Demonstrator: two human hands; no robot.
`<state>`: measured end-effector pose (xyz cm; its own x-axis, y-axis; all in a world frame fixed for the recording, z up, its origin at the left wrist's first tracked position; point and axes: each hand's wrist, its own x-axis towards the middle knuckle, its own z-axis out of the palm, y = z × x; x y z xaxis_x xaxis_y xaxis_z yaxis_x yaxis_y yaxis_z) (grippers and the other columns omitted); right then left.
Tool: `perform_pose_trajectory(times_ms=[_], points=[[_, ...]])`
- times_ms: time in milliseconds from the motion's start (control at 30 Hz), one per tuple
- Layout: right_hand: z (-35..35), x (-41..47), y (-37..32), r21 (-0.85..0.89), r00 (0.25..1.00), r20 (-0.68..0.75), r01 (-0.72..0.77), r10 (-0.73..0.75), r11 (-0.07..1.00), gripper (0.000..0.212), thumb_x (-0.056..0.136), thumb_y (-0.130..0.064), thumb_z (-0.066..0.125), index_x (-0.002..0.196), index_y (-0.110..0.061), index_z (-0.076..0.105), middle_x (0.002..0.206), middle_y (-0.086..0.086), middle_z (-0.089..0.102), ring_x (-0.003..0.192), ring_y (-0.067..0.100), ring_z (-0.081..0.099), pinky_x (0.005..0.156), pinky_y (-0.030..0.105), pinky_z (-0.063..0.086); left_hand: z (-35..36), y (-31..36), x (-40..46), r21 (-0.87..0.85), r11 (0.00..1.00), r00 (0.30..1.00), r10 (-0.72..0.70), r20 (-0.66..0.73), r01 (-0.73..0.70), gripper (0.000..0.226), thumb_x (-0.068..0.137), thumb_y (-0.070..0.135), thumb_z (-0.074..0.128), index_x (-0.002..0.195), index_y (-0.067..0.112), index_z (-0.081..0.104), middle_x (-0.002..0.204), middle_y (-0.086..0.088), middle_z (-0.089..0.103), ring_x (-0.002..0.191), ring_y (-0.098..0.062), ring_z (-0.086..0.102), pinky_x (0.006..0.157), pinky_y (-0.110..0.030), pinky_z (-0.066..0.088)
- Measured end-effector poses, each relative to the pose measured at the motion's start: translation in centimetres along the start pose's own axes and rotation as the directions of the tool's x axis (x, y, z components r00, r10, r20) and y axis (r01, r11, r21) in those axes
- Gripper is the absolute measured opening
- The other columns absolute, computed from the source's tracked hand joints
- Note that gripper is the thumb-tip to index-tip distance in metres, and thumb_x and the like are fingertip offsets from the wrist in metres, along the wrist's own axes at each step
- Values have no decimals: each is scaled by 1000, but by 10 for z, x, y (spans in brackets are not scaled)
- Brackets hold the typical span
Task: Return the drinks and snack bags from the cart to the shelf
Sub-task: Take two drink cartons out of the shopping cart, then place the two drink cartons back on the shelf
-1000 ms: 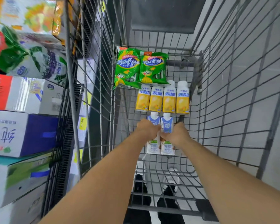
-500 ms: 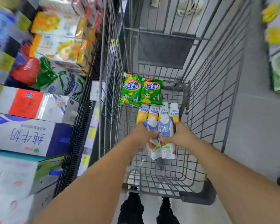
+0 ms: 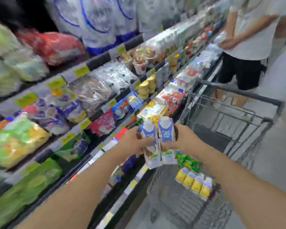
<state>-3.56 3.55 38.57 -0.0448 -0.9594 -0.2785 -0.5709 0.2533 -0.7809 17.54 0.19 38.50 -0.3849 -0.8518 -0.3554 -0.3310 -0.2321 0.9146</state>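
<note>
Above cart (image 3: 234, 103) | left hand (image 3: 132, 142) fingers grasping left carton (image 3: 149, 134) | right hand (image 3: 183, 141) fingers grasping right carton (image 3: 166, 133)

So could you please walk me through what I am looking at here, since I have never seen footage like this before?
There is no machine here: a person wears a camera on the head, looking down at their own bare arms. The left hand and right hand each hold one blue-and-white drink carton, the left carton and right carton side by side, raised above the wire cart. In the cart lie four yellow bottles and green snack bags. On the left runs a stocked shelf, blurred by motion. Another person stands beyond the cart.
</note>
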Motion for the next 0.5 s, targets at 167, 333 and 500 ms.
perform_pose_trajectory(times_ms=[167, 333, 500], points=[[47, -34, -137, 16, 933, 152, 326, -325, 945, 52, 68, -24, 89, 112, -18, 62, 104, -5, 71, 94, 13, 68, 81, 28, 57, -99, 31, -135, 1, 994, 935, 107, -338, -113, 28, 86, 14, 76, 111, 9, 64, 95, -12, 77, 76, -29, 73, 68, -51, 62], [113, -100, -247, 49, 776, 290, 572, -560, 819, 49, 70, -24, 88, 111, -20, 61, 102, -7, 71, 92, 10, 68, 79, 27, 56, -177, 18, -282, 2, 996, 780, 67, -622, -84, 56, 63, 40, 87, 110, 19, 65, 96, -16, 76, 84, -38, 73, 75, -59, 59], [205, -172, -320, 118, 628, 410, 683, -662, 721, 51, 65, -27, 90, 108, -20, 65, 99, -7, 74, 89, 9, 70, 82, 36, 58, -219, -22, -431, 3, 997, 570, 46, -821, -76, 30, 79, 17, 82, 103, 21, 65, 81, -4, 76, 67, -13, 72, 67, -37, 62]])
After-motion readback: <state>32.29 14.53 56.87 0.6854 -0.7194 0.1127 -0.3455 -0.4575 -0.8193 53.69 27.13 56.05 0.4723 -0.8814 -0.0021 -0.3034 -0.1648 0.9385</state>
